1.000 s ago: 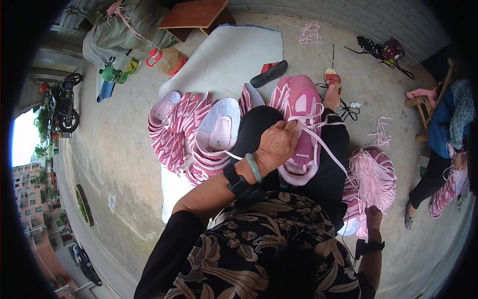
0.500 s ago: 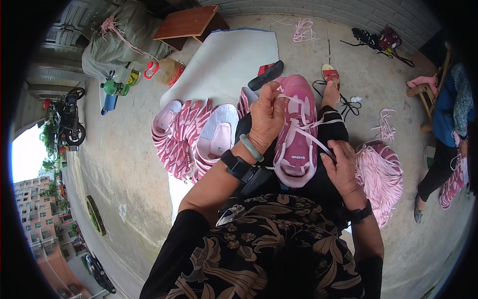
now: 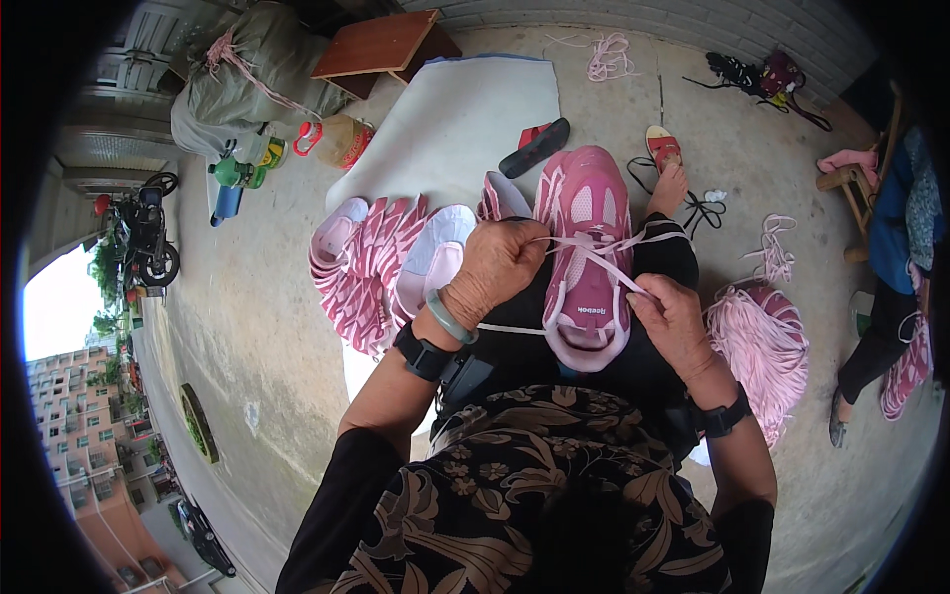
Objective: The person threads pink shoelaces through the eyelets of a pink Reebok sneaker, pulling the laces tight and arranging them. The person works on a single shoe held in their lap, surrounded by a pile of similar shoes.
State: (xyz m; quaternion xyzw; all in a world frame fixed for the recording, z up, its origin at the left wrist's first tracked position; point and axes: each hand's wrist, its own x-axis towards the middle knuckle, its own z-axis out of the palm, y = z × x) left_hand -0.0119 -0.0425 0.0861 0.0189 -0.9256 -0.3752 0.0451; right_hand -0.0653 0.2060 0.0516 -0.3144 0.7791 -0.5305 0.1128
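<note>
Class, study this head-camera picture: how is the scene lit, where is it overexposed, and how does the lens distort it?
Head view: soft, even daylight with no hard shadows around the pink shoe or the left hand and right hand; the sky at the left edge is blown out white; fisheye bends the buildings and ground toward a black rim; the centre is sharp.

We see soft, even daylight with faint shadows; sky far left of our hands (image 3: 594, 292) blows out white. Fisheye bends edges, a dark rim frames everything; the centre stays sharp.
</note>
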